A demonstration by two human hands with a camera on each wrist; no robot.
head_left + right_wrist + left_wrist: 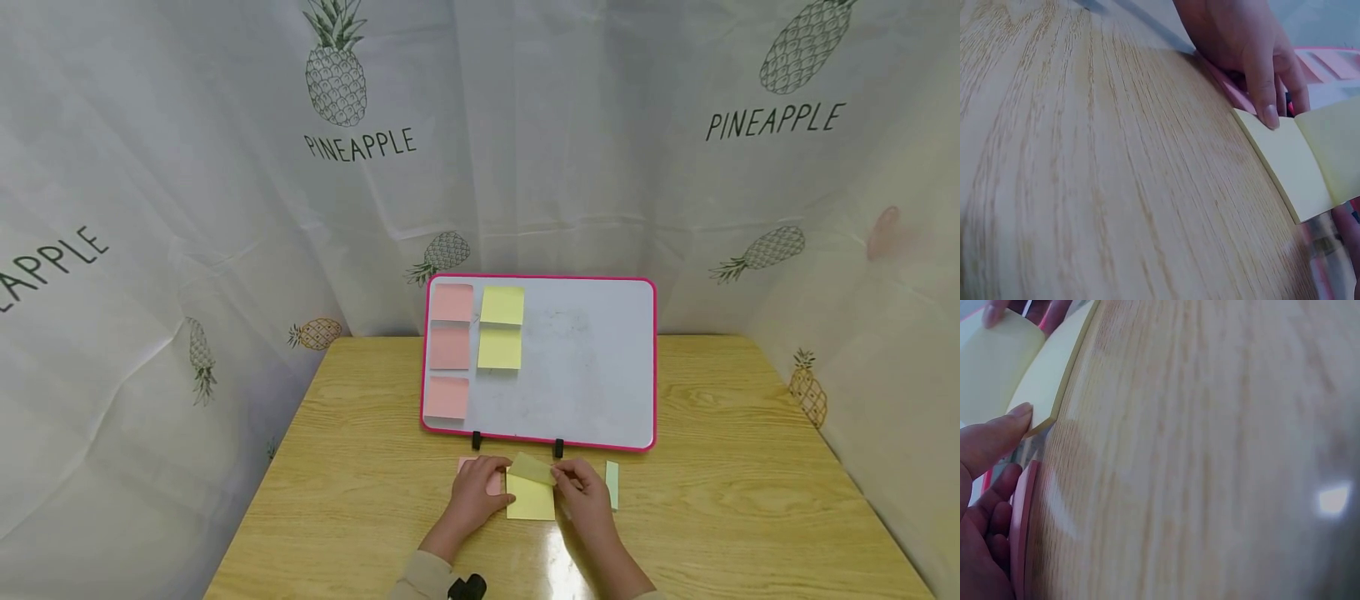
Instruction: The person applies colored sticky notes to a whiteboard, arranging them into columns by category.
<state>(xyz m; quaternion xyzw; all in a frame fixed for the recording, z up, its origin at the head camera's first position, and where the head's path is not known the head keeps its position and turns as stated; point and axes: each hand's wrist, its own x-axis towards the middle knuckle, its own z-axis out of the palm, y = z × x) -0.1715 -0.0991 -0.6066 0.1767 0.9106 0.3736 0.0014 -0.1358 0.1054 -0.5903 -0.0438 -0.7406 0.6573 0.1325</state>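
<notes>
1. Two bare hands meet over the table [337, 500]: the left hand [477, 487] has thumb and forefinger spread, pressing rather than gripping, while the right hand [588, 493] pinches a yellow sheet [531, 468] at its edge
2. Between the hands lies the yellow pad [531, 504], flat on the wood; the left thumb bears on its left side, probably to stop the stack sliding under the pull
3. That sheet bends up from the pad, underside showing; the pinch at one side seems chosen to keep fingers off its face
4. Beneath the left hand sits a pink pad [493, 484], partly covered; whether those fingers weigh on it I cannot tell
5. Just outside the right hand is a green pad [612, 485], partly hidden, apparently kept within reach
6. Ahead of both hands a whiteboard [592, 358] stands on black feet [558, 448], seemingly propped to face the person; three pink notes [450, 348] and two yellow notes [501, 307] form columns ahead of the left hand
7. Farthest beyond the hands hangs a pineapple-print curtain [525, 167], likely a backdrop
</notes>
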